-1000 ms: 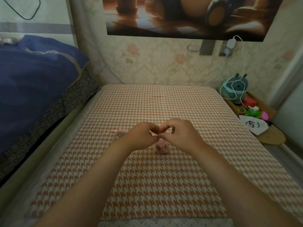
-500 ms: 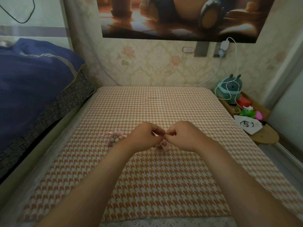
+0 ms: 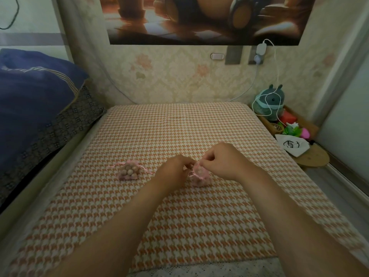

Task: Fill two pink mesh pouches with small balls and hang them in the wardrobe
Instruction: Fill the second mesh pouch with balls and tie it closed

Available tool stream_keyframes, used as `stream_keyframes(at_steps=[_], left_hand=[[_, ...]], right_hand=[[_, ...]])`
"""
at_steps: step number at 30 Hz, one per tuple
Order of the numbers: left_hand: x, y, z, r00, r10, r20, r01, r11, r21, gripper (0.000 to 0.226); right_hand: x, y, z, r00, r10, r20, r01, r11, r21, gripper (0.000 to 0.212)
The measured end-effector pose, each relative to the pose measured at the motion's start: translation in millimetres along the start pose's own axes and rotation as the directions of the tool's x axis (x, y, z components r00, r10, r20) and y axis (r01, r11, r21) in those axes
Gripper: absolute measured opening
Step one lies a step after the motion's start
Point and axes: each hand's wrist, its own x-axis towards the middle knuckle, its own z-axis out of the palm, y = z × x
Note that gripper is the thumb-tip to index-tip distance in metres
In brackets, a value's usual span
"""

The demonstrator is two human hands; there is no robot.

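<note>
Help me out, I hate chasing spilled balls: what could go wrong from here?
1. The left hand and right hand both pinch the top of the held pouch. If the fingers slip before its mouth is drawn tight, balls may roll across the checked cloth.
2. The lying pouch rests full, ribbons loose, near the left forearm. A careless sweep might knock it or snag a ribbon.

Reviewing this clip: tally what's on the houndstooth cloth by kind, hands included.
Pink mesh pouches: 2, free pouch and held pouch
Hands: 2, left hand and right hand, both pinching the held pouch's top
Total: 4
</note>
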Motion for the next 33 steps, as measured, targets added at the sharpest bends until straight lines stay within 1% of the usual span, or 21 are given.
stream_keyframes(at_steps=[2,4,8,11,14,16,18,19,21,22,27,30,33], left_hand=[[4,0,5,0.998,0.053,0.044,-0.056,0.996,0.068,0.021],[8,-2,11,0.994,0.08,0.07,-0.09,0.985,0.149,0.018],[11,-5,16,0.996,0.071,0.053,-0.079,0.984,0.161,0.018],[9,-6,15,1.0,0.012,-0.015,-0.012,0.999,0.035,0.011],[8,1,4,0.984,-0.103,-0.148,0.079,0.984,-0.16,0.006],[7,11,-8,0.964,-0.131,-0.231,0.062,0.956,-0.286,0.008],[4,23,-19,0.954,-0.11,-0.279,0.002,0.932,-0.362,0.007],[2,29,-23,0.954,-0.081,-0.288,-0.033,0.927,-0.373,0.004],[-2,38,-28,0.961,-0.021,-0.277,-0.08,0.934,-0.348,0.002],[-3,41,-29,0.964,-0.008,-0.265,-0.081,0.942,-0.325,0.003],[-5,43,-22,0.987,0.01,-0.162,-0.042,0.98,-0.195,0.011],[-6,43,-20,0.993,-0.006,-0.117,-0.01,0.991,-0.134,0.013],[-7,44,-23,0.997,-0.07,-0.043,0.065,0.993,-0.094,0.018]], right_hand=[[0,0,1,1.0,0.006,0.0,-0.006,1.0,0.014,0.024],[-1,1,2,1.0,0.005,-0.002,-0.005,0.999,0.05,0.023],[0,3,2,1.0,0.003,0.001,-0.003,0.996,0.088,0.024],[0,3,1,1.0,0.011,0.002,-0.011,0.996,0.091,0.024],[0,3,0,1.0,0.021,0.008,-0.021,0.996,0.082,0.027],[0,3,-1,1.0,0.023,0.006,-0.024,0.998,0.065,0.025],[0,4,-2,1.0,0.023,0.007,-0.023,0.999,0.04,0.025],[0,4,-2,1.0,0.025,0.013,-0.025,0.999,0.034,0.026],[-2,4,-3,0.999,0.029,0.019,-0.03,0.999,0.036,0.027],[-3,4,-4,0.999,0.032,0.021,-0.033,0.999,0.043,0.027],[-5,5,-4,0.998,0.053,0.027,-0.054,0.996,0.077,0.026],[-5,6,-4,0.998,0.054,0.037,-0.056,0.996,0.066,0.029],[-5,5,-6,0.999,0.044,0.032,-0.046,0.997,0.069,0.031]])
